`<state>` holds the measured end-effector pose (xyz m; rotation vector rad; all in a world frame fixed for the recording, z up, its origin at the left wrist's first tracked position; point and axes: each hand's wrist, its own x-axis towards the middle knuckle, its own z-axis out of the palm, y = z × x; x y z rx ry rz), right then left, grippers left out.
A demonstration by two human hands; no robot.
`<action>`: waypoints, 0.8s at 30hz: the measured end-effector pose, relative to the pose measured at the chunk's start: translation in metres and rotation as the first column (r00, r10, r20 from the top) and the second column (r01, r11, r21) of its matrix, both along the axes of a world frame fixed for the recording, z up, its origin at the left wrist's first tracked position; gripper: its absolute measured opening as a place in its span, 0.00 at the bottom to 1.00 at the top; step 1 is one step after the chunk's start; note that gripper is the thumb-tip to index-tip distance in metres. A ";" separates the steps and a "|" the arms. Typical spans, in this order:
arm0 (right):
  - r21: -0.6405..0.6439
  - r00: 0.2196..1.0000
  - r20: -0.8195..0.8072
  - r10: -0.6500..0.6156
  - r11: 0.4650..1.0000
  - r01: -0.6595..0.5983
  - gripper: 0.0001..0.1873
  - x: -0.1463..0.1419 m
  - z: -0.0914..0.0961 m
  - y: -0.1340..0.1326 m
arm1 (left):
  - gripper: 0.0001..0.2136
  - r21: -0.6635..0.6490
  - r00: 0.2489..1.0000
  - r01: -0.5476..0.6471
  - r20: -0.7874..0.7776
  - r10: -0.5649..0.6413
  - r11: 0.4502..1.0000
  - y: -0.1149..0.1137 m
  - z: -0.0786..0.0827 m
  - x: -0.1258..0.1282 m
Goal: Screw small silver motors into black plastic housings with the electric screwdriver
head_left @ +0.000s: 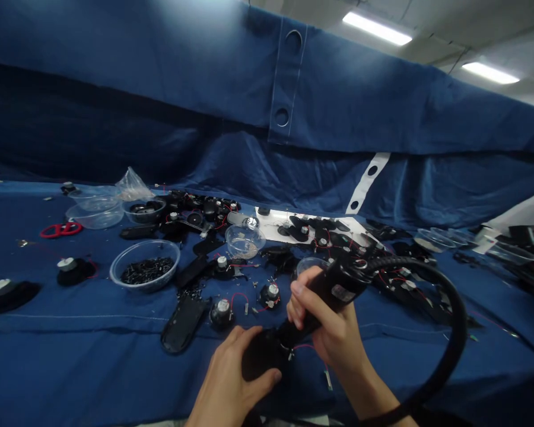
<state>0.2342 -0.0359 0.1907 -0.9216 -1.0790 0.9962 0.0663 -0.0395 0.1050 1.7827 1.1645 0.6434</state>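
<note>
Ceiling strip lights point(376, 28) bright, slight glare; blue drape point(129, 65) shadowed along fold; edges bowed, no blur.

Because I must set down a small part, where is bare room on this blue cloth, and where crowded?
Bare blue cloth lies in front of the clear bowl of black screws, left of the black plastic shell. Another patch lies right of the black corrugated hose. The middle around the white board is crowded.

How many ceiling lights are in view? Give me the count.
2: one strip light at the top, right of centre, and a second strip light nearer the right edge. Others may lie beyond the frame.
</note>
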 end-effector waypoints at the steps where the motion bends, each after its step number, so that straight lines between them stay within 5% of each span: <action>1: 0.001 1.000 -0.004 0.001 1.000 -0.001 0.12 0.000 0.000 0.000 | 0.28 -0.003 1.000 -0.003 -0.001 0.003 1.000 0.000 0.000 0.000; 24: -0.002 1.000 -0.024 0.011 1.000 -0.011 0.12 -0.001 0.001 -0.004 | 0.24 0.016 0.996 -0.076 0.056 0.075 0.997 0.002 0.003 -0.001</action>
